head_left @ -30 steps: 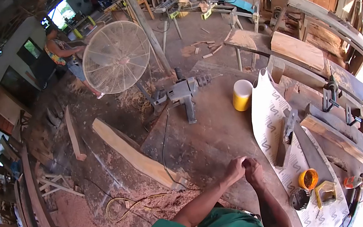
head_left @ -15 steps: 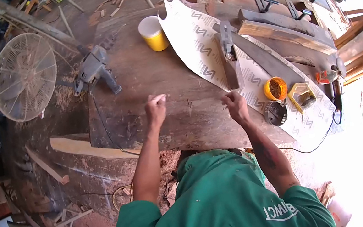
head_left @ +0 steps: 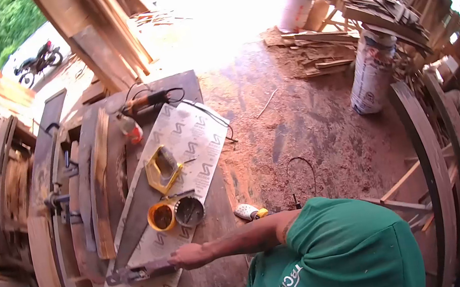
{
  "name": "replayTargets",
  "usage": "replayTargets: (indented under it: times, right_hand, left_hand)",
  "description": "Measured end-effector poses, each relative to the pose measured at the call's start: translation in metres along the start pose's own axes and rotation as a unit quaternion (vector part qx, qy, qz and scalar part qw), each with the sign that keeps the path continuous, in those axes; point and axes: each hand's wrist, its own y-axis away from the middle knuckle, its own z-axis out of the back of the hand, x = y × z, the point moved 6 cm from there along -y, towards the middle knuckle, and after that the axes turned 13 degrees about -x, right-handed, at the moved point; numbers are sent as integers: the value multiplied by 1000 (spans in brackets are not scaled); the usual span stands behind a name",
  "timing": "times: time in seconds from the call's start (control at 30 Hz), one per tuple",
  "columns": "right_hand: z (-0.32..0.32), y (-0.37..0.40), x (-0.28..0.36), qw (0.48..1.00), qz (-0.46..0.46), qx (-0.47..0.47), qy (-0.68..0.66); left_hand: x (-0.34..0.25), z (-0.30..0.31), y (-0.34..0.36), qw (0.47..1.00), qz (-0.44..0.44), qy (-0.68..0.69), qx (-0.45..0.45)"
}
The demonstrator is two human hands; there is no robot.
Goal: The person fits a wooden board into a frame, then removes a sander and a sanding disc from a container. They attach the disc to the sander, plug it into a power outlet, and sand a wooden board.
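While fingers [head_left: 177,257] on plane [head_left: 136,274], tub [head_left: 162,216] dark-filled.

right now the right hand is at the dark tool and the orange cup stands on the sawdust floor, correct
The cup part is wrong. The head view shows the orange cup standing on the patterned sheet, beside a dark round tin. The right hand is indeed at the dark tool.

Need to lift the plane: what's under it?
The hand plane, touched by the right hand, lies on a patterned white sheet; the bench beneath it is hidden.
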Motion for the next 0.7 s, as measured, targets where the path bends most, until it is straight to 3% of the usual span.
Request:
replayTargets:
  times: [0.07,0.13,0.2,0.3,0.5,0.6,0.7]
  right_hand:
    - [7,-13,6,999,0,-18,27]
    - [16,-23,-3,997,1,-59,49]
    - [17,-32,-26,995,13,-70,68]
    - [56,-26,-20,984,107,-101,96]
    - [119,49,-53,980,195,-35,32]
    - [186,101,-65,990,104,-75,64]
    - [245,172,-105,966,-4,-225,130]
  left_hand:
    - [-44,9,-5,986,-99,-108,83]
    - [-64,-10,-16,974,-160,-114,112]
    - [-91,-40,-36,966,-207,-89,125]
    - [-144,-99,-72,958,-256,-36,124]
    - [-282,-215,-109,936,-323,84,114]
    - [-349,-259,-101,919,-348,134,125]
    - [-391,-281,-85,910,-358,164,127]
